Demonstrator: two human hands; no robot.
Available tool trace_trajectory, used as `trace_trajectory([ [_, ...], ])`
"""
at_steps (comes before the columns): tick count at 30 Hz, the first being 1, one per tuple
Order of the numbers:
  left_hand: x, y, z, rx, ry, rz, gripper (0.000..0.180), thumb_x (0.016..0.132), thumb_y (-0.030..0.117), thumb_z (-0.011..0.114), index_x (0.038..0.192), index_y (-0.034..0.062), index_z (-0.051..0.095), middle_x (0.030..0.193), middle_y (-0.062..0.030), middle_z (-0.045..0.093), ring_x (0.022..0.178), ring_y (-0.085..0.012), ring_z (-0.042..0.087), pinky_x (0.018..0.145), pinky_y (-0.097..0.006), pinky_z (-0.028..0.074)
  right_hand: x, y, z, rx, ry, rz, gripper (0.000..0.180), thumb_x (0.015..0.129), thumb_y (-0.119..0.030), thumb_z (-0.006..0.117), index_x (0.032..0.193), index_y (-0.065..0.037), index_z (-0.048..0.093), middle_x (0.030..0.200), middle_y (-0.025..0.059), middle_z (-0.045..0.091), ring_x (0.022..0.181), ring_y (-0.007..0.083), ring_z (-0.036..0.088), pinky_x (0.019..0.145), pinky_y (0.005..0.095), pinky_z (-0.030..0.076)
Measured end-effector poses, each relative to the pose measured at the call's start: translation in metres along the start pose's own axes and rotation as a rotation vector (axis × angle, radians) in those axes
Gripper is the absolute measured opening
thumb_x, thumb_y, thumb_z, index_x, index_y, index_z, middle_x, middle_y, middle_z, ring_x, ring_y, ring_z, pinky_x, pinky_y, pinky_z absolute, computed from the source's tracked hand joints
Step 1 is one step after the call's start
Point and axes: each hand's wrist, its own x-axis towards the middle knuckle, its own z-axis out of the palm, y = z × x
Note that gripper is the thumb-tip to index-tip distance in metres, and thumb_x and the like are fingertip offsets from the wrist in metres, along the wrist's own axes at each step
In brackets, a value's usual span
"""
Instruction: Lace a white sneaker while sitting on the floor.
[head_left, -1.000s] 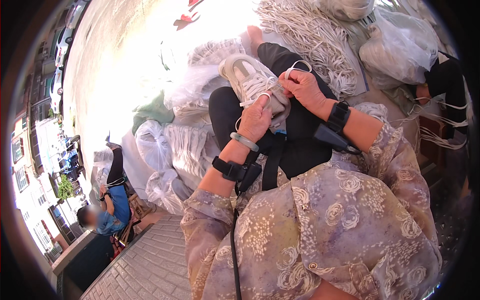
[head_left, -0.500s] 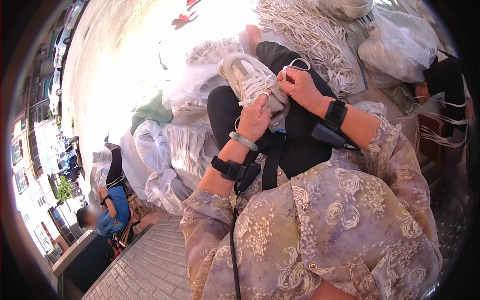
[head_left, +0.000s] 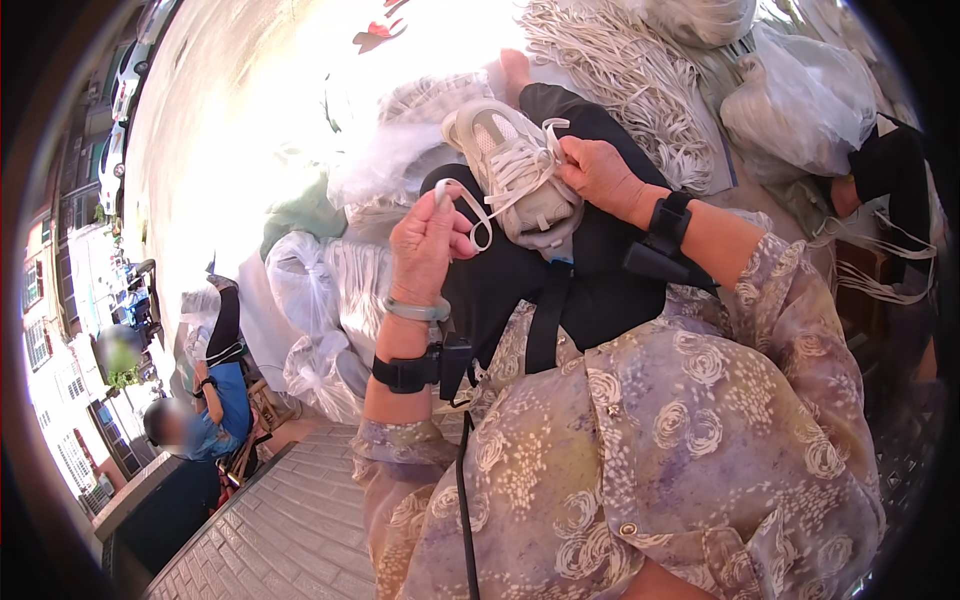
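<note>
A light beige sneaker (head_left: 497,143) rests on my lap, toe pointing away and heel toward me. Pale flat lace crosses its tongue in several rows. My left hand (head_left: 424,238) is off to the shoe's left, pinching a loose length of shoelace (head_left: 466,193) between thumb and fingers; the lace runs back to the shoe in a loop. At the shoe's right side, my right hand (head_left: 601,172) is closed near the eyelets, with lace at its fingertips. Exactly what those fingers grip is partly hidden.
A big heap of pale laces (head_left: 640,90) lies beyond my right leg. Clear plastic bags (head_left: 795,105) sit at the right, and more bags (head_left: 300,280) at the left. A person in blue (head_left: 228,405) sits far left; another person's dark-clothed leg (head_left: 890,185) shows at the right edge.
My left hand has moved left and away from the shoe, drawing the lace out with it. My right hand has stayed close to the shoe's right side.
</note>
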Motion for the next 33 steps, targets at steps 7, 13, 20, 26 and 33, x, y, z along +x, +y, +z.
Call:
trace_trajectory([
  [7, -0.016, -0.048, -0.068, -0.564, 0.181, -0.028, 0.022, 0.092, 0.022, 0.045, 0.096, 0.0029, 0.054, 0.075, -0.0078, 0.060, 0.059, -0.0158, 0.058, 0.065, -0.036, 0.053, -0.004, -0.011, -0.022, -0.042, -0.105, 0.165, 0.029, 0.079, -0.030, 0.062, 0.074, -0.002, 0.059, 0.068, 0.0150, 0.059, 0.064, 0.0289, 0.059, 0.058, 0.0373, 0.044],
  [13, -0.011, -0.045, -0.008, -0.469, -0.039, -0.192, 0.024, 0.092, 0.022, 0.047, 0.094, 0.0003, 0.056, 0.084, -0.0121, 0.062, 0.073, -0.0209, 0.063, 0.070, -0.035, 0.053, -0.011, -0.037, 0.000, 0.095, -0.593, -0.209, 0.021, 0.083, -0.022, 0.054, 0.085, -0.002, 0.060, 0.066, 0.0108, 0.058, 0.059, 0.0184, 0.059, 0.055, 0.0298, 0.046],
  [20, 0.001, -0.036, 0.027, -0.820, -0.106, -0.001, 0.019, 0.093, 0.014, 0.042, 0.101, -0.0010, 0.049, 0.104, -0.0177, 0.056, 0.102, -0.0285, 0.055, 0.091, -0.039, 0.044, -0.003, -0.076, 0.009, 0.468, -0.970, 0.420, 0.030, 0.088, -0.035, 0.054, 0.092, -0.005, 0.057, 0.071, 0.0036, 0.061, 0.054, 0.0093, 0.059, 0.043, 0.0202, 0.043],
  [26, 0.002, -0.043, 0.040, -0.950, -0.041, 0.027, 0.009, 0.092, 0.010, 0.041, 0.093, 0.0037, 0.047, 0.109, -0.0175, 0.053, 0.109, -0.0290, 0.051, 0.096, -0.040, 0.040, -0.004, -0.079, 0.019, 0.592, -0.875, 0.530, 0.028, 0.085, -0.035, 0.060, 0.078, -0.008, 0.060, 0.063, 0.0013, 0.061, 0.047, 0.0071, 0.057, 0.038, 0.0177, 0.039],
  [33, 0.001, -0.052, 0.043, -0.991, 0.035, -0.015, 0.006, 0.090, 0.007, 0.041, 0.092, 0.0047, 0.046, 0.110, -0.0174, 0.053, 0.114, -0.0302, 0.048, 0.097, -0.041, 0.038, -0.007, -0.079, 0.028, 0.452, -0.824, 0.528, 0.031, 0.083, -0.036, 0.063, 0.072, -0.007, 0.060, 0.058, 0.0007, 0.057, 0.044, 0.0077, 0.054, 0.037, 0.0181, 0.038],
])
